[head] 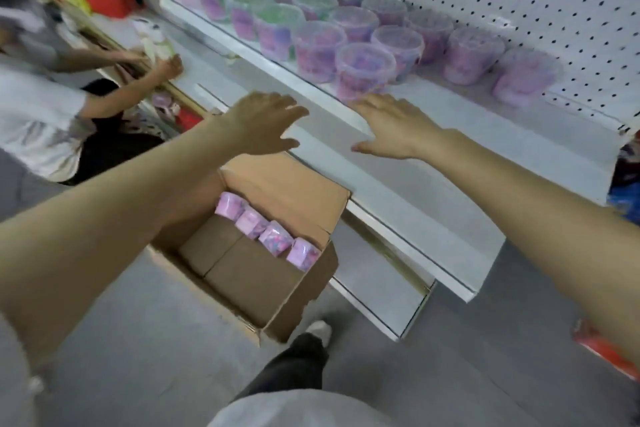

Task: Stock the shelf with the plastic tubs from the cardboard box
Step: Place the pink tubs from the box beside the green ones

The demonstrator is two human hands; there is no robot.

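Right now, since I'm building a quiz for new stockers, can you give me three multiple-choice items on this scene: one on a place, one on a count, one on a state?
1. Where is the cardboard box? A on a trolley; B on the floor below the shelf; C in the person's arms.
2. How many plastic tubs show in the box? A one; B four; C nine.
3. How are the left hand and right hand? A both open and empty; B each gripping a tub; C both inside the box.
Answers: 1 B, it sits on the grey floor. 2 B, four pink tubs line one side. 3 A, the fingers are spread by the shelf and hold nothing.
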